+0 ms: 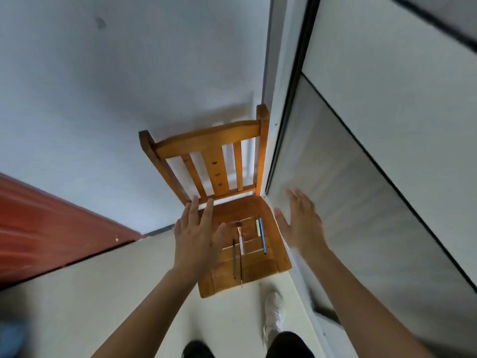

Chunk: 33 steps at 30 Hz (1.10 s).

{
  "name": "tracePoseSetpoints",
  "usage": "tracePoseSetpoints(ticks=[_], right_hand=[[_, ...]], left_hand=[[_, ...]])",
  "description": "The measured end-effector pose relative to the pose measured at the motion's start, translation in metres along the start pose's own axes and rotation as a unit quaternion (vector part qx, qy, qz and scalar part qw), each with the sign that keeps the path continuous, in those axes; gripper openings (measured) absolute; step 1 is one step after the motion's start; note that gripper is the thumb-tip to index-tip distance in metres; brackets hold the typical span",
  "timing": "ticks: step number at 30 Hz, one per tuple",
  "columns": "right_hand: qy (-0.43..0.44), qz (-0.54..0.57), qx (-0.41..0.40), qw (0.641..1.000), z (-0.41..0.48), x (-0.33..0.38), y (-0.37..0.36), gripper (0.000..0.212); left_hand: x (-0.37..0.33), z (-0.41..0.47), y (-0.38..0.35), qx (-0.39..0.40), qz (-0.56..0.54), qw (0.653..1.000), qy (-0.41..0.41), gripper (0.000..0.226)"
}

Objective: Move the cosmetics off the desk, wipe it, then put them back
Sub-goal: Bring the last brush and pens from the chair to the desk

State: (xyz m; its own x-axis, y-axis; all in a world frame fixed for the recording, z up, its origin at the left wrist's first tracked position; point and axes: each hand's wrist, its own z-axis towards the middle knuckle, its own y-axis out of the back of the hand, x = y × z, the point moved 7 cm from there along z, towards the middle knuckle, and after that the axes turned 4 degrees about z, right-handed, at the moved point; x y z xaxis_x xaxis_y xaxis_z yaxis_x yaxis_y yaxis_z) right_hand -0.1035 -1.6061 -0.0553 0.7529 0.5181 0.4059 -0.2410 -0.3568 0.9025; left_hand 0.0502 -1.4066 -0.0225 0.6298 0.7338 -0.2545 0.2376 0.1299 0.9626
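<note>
The chair (206,136) sits tight in a corner, with a panel (348,202) hard against its right side. Knock it as you reach in and everything on the seat will jump. Both your hands hang over the seat with fingers spread, holding nothing: the left hand (197,239) above the seat's left part, the right hand (302,228) off past its right edge, near the panel.

The cosmetics all lie on the seat, not on the table. They are thin and round, so a sweeping grab could roll them off. The brush (241,244) looks worst placed, as its tail seems to reach the front edge. The black pencil (234,257) lies just beside it. The blue pen (262,236) and pale stick (257,224) cross grooves in the seat, which might snag them.
</note>
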Motion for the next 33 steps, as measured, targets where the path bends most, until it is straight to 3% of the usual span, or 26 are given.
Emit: tracePoseSetpoints(ticks=[9, 16, 24, 29, 33], right_hand=[[-0.018, 0.019, 0.104, 0.994, 0.063, -0.050, -0.128, 0.060], [-0.076, 0.005, 0.173, 0.982, 0.068, -0.103, -0.272, 0.059], [-0.133, -0.003, 0.164, 0.977, 0.068, -0.143, -0.369, 0.064], [-0.123, -0.024, 0.117, 0.985, 0.092, -0.142, -0.377, 0.064], [-0.135, 0.039, 0.096, 0.985, 0.104, -0.130, -0.381, 0.046]], left_hand=[[0.017, 0.039, -0.156, 0.142, -0.031, 0.986, 0.084, 0.062], [0.054, 0.044, -0.326, 0.258, -0.115, 0.948, 0.149, 0.063], [0.065, 0.053, -0.428, 0.194, 0.001, 0.969, 0.150, 0.063], [0.068, 0.061, -0.435, 0.137, -0.027, 0.980, 0.143, 0.041], [0.087, 0.071, -0.427, 0.125, -0.071, 0.976, 0.162, 0.029]])
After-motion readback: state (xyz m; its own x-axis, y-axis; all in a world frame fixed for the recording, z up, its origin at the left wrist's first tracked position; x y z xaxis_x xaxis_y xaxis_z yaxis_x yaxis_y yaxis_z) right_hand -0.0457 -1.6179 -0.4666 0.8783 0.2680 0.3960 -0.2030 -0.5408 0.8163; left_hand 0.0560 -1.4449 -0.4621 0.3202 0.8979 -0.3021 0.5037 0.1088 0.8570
